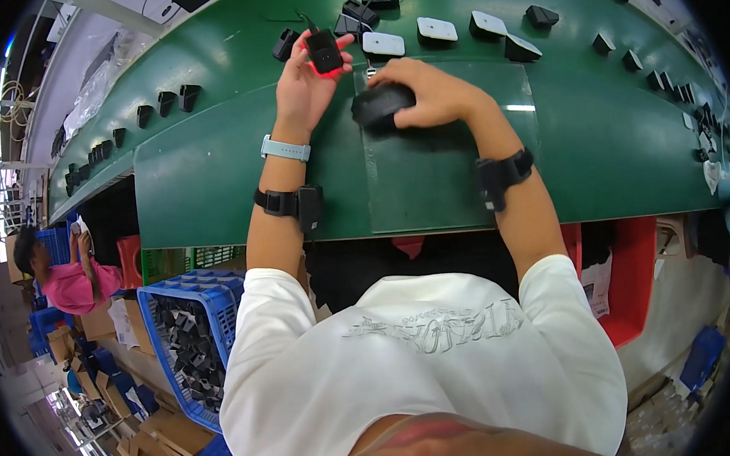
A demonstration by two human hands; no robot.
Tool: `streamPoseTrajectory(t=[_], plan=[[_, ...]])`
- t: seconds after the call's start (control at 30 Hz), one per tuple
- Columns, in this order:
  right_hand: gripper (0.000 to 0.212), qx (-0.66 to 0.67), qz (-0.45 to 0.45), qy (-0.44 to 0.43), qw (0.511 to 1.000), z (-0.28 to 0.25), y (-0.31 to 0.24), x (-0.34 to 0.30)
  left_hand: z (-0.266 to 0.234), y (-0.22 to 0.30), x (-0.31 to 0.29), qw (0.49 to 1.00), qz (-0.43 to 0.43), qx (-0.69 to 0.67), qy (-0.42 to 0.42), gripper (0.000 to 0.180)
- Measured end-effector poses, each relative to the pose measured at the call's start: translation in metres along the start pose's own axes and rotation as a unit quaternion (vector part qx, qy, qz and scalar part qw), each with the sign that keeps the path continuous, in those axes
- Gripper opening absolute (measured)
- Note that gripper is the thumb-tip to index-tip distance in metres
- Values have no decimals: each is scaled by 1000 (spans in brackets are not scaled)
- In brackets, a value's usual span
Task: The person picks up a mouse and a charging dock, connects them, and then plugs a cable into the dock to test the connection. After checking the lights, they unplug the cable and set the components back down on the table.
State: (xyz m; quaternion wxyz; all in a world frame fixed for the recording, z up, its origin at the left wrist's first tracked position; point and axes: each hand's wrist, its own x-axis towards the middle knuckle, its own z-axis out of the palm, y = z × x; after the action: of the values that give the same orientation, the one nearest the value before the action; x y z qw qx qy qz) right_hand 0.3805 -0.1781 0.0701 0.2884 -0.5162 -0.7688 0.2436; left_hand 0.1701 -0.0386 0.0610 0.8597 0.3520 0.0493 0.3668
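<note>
In my left hand lies a small black box-shaped device, its fingers curled around the edges. Red light glows under the device, and a thin cable runs near its top. My right hand is closed over a dark rounded black object, blurred, whose exact kind I cannot tell. A small silver metal piece shows by the right fingertips. Just beyond the hands stand black wedge-shaped units with white tops, one of them a white-topped unit. A black unit sits beside my left fingers.
The green table carries a clear sheet before me. Rows of black units stand at left and more at right. A blue crate of black parts and a red bin are below. Another person sits far left.
</note>
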Motion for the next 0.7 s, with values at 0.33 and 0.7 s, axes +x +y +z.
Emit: streamPoseTrajectory(t=[0.33,0.7], plan=[[55,480,-2,292,827,12,17,22,6,-7,-3,997,35,73,-18,38],[65,396,17,317,861,22,10,20,9,-18,-9,958,21,286,17,64]])
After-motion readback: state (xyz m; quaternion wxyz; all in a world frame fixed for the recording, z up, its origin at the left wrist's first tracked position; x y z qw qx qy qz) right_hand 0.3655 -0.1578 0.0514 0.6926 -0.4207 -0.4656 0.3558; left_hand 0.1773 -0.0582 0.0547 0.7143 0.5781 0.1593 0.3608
